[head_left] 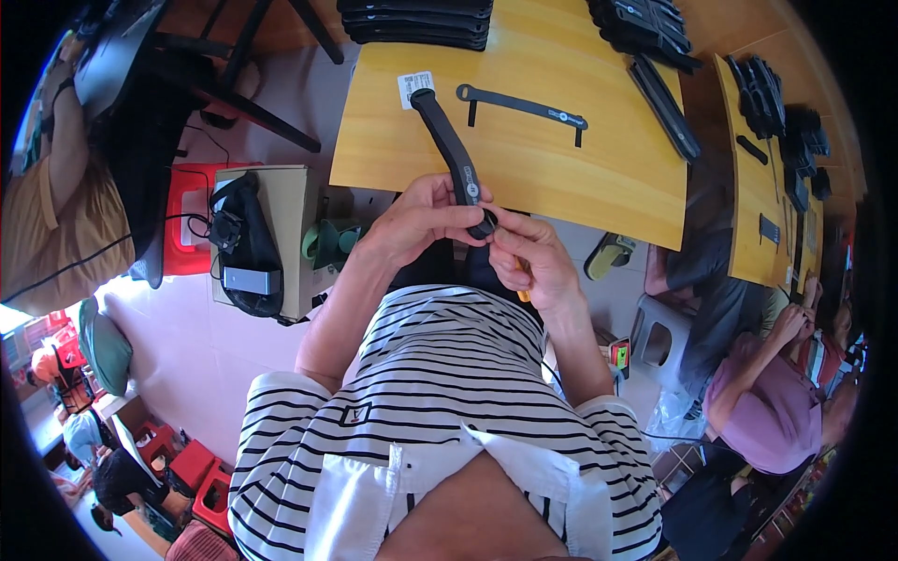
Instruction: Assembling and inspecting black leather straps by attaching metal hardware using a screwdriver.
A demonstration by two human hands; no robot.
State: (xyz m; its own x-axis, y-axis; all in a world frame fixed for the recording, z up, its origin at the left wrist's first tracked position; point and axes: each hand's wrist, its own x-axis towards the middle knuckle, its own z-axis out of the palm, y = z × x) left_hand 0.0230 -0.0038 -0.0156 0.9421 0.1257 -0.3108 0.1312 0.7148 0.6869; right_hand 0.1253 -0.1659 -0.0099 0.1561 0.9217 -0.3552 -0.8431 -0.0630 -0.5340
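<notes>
At table (393,140) edge, your left hand (421,220) & right hand (533,257) both pinched black strap (454,154) end, fingers closed tight. Strap could've slipped off the edge if grip eased.

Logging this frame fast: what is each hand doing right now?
Left hand: closed on the near end of the long black part.
Right hand: closed on a small orange tool, fingertips at the part's end.
</notes>
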